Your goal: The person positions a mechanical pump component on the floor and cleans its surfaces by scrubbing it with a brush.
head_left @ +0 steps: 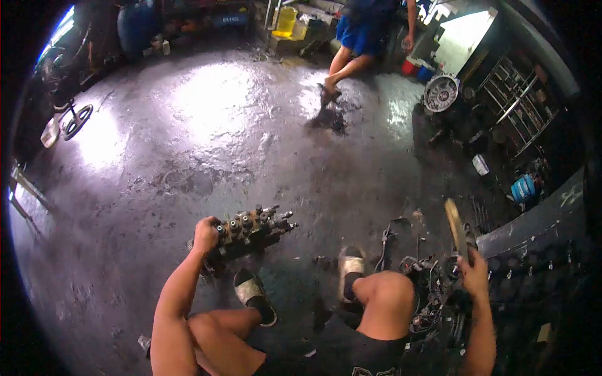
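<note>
On the dark floor in front of my left foot lies a greasy metal block [246,227] with several round ports and fittings along it. My left hand [205,235] is closed on its left end. At the right, my right hand [474,273] grips a long flat piece [456,225] with a pale, wood-coloured upper end, which points up and away from me. What the fingers cover of it is hidden. Beneath and beside my right hand lies a heap of dark cables and small parts [429,291].
A person [357,37] in blue shorts walks at the back. A round metal wheel [441,94], a metal rack [515,100] and a blue container [523,187] stand at the right. Blue barrels [137,28] are at the back left. A curved dark edge [539,216] runs along the right.
</note>
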### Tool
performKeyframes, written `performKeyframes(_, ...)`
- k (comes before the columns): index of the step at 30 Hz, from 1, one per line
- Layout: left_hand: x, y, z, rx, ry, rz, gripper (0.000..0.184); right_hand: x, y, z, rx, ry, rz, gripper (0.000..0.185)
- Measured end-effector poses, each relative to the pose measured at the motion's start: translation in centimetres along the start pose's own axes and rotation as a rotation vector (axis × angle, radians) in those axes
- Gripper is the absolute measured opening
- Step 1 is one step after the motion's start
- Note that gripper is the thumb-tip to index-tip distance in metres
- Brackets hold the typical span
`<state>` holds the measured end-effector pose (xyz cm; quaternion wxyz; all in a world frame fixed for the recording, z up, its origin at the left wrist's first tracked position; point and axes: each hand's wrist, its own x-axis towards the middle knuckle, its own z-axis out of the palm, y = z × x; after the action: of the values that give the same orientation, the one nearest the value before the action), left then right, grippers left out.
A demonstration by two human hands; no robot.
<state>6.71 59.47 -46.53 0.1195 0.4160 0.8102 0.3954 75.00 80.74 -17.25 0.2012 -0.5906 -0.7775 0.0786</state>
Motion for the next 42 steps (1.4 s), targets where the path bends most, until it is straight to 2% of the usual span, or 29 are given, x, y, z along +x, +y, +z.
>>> performKeyframes(1, 0.2, -0.2, 0.4, -0.029, 0.089, 0.054, 0.024, 1.2, -2.1, 0.0, 0.017, -0.057, 0.127, 0.054)
performKeyframes(3, -0.3, -0.2, 0.4, -0.061, 0.207, 0.103, 0.023, 3.6, -10.2, 1.5, 0.106, -0.153, 0.237, 0.05)
performKeyframes(5, 0.4, -0.9, 0.9, -0.012, 0.292, 0.077, 0.025, 7.3, -9.8, 6.8, 0.388, -0.444, 0.304, 0.044)
performKeyframes(6, 0.8, -0.2, 0.6, 0.003, 0.291, 0.039, 0.025, 7.9, -11.9, 9.8, 0.38, -0.516, 0.333, 0.039)
performKeyframes(7, 1.4, -0.6, 0.5, -0.01, 0.285, 0.04, 0.025, 9.2, -12.7, 12.6, 0.295, -0.688, 0.334, 0.042)
performKeyframes(9, 3.7, -1.2, 0.4, 0.032, 0.21, -0.038, 0.027, 10.5, -12.4, 22.7, -0.129, -0.845, -0.054, 0.047)
performKeyframes(10, 4.5, -0.7, 0.3, 0.022, 0.176, -0.094, 0.027, 9.8, -14.8, 24.6, -0.123, -0.879, -0.048, 0.05)
performKeyframes(12, 5.7, -1.5, -0.1, 0.062, 0.14, -0.157, 0.028, 8.8, -14.5, 29.6, 0.017, -0.922, -0.238, 0.05)
performKeyframes(15, 6.5, -1.3, -0.4, 0.095, 0.101, -0.203, 0.032, 6.4, -14.6, 34.7, 0.076, -1.022, -0.169, 0.05)
performKeyframes(17, 6.9, -1.5, -0.1, 0.049, 0.117, -0.21, 0.032, 4.4, -13.6, 37.7, 0.173, -1.006, -0.102, 0.05)
performKeyframes(18, 7.4, -1.8, -0.1, 0.107, 0.091, -0.248, 0.034, 3.1, -12.4, 40.1, 0.054, -0.979, -0.057, 0.047)
performKeyframes(20, 8.3, -1.8, -0.1, 0.139, 0.083, -0.258, 0.036, -0.2, -13.2, 42.6, 0.464, -0.96, 0.342, 0.033)
performKeyframes(24, 10.7, -4.5, 0.0, 0.175, 0.079, -0.224, 0.037, -4.8, -16.8, 43.4, 0.915, -0.889, 0.659, 0.03)
performKeyframes(26, 11.5, -5.5, 0.3, 0.108, 0.073, -0.254, 0.037, -5.9, -19.3, 42.0, 1.078, -0.866, 0.681, 0.03)
performKeyframes(28, 12.1, -6.1, 0.1, 0.083, 0.002, -0.272, 0.038, -6.6, -21.9, 40.4, 1.092, -0.844, 0.715, 0.031)
performKeyframes(30, 12.6, -7.9, 0.3, 0.155, 0.026, -0.128, 0.035, -7.1, -24.3, 39.9, 1.106, -0.826, 0.739, 0.032)
performKeyframes(31, 12.8, -9.2, 0.4, 0.038, 0.021, -0.166, 0.032, -7.2, -25.6, 40.1, 1.159, -0.814, 0.757, 0.033)
performKeyframes(32, 12.4, -7.8, 0.4, 0.037, 0.023, -0.175, 0.032, -7.2, -26.9, 40.8, 1.215, -0.802, 0.77, 0.035)
performKeyframes(34, 11.8, -3.0, 0.1, 0.05, 0.079, -0.434, 0.034, -7.2, -29.3, 44.5, 1.204, -0.85, 0.826, 0.04)
performKeyframes(35, 11.9, -3.2, -0.3, 0.074, 0.014, -0.448, 0.038, -6.5, -30.5, 47.3, 1.173, -0.907, 0.842, 0.04)
performKeyframes(36, 11.8, -3.7, -0.3, 0.072, 0.017, -0.456, 0.038, -5.5, -31.0, 50.8, 1.219, -0.881, 0.687, 0.04)
performKeyframes(39, 11.7, -6.0, 0.0, 0.16, 0.146, -0.19, 0.039, -3.8, -33.1, 51.0, 1.185, -0.868, 0.735, 0.044)
performKeyframes(40, 10.9, -6.7, 0.4, 0.158, 0.151, -0.206, 0.039, -3.6, -32.9, 50.8, 1.198, -0.85, 0.742, 0.045)
performKeyframes(42, 10.6, -2.9, -0.3, -0.118, 0.103, -0.445, 0.039, -3.9, -31.9, 49.7, 1.129, -0.807, 0.737, 0.049)
